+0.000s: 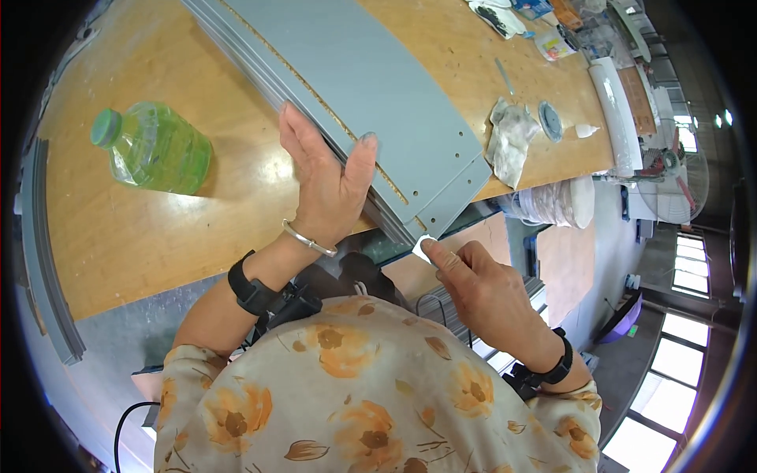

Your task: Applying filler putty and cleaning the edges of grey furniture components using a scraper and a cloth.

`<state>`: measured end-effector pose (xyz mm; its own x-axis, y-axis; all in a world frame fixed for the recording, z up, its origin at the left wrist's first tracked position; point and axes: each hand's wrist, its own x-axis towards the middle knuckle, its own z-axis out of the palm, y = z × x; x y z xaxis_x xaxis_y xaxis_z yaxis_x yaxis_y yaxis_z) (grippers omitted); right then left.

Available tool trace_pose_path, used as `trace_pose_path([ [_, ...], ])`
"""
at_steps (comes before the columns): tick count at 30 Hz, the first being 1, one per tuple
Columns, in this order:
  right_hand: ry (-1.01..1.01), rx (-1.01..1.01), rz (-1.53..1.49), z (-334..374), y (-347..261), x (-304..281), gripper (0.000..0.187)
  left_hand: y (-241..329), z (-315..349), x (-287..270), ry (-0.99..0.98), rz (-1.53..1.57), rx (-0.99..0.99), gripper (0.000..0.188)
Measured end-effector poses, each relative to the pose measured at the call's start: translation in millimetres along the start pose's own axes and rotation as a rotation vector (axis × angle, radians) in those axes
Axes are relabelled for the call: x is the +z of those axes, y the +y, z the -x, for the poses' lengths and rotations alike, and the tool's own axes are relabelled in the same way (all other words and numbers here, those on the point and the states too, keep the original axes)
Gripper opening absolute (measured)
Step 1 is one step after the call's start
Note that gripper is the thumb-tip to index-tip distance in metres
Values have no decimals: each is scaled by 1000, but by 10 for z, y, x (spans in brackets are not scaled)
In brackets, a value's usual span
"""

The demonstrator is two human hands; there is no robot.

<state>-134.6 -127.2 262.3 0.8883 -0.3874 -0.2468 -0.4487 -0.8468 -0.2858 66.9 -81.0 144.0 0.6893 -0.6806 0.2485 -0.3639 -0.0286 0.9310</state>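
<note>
A stack of grey panels (386, 87) lies slantwise across the wooden table, its near corner jutting past the front edge. The top panel has a long groove showing bare brown board and several small drilled holes near its end. My left hand (325, 189) grips the stack's left edge, thumb on the top face and fingers down along the side. At the near corner, my right hand (490, 293) pinches a small white piece (423, 246), cloth or paper, against the panel edge. Most of that white piece is hidden under my fingers.
Left on the table (87, 252) stands a clear bottle (162, 150) of green liquid. Right of the panels lie a stained white rag (511, 142), a round grey lid (550, 121) and a small white squeeze bottle (586, 130). Grey strips (43, 260) line the far left; a fan (678, 185) stands right.
</note>
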Motion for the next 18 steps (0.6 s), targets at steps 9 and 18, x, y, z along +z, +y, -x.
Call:
trace_pose_path([
  [9, -42, 2, 99, -53, -88, -188, 42, 6, 13, 1, -7, -22, -22, 99],
  [18, -252, -42, 263, -151, -121, -345, 43, -2, 3, 0, -3, -13, -20, 99],
])
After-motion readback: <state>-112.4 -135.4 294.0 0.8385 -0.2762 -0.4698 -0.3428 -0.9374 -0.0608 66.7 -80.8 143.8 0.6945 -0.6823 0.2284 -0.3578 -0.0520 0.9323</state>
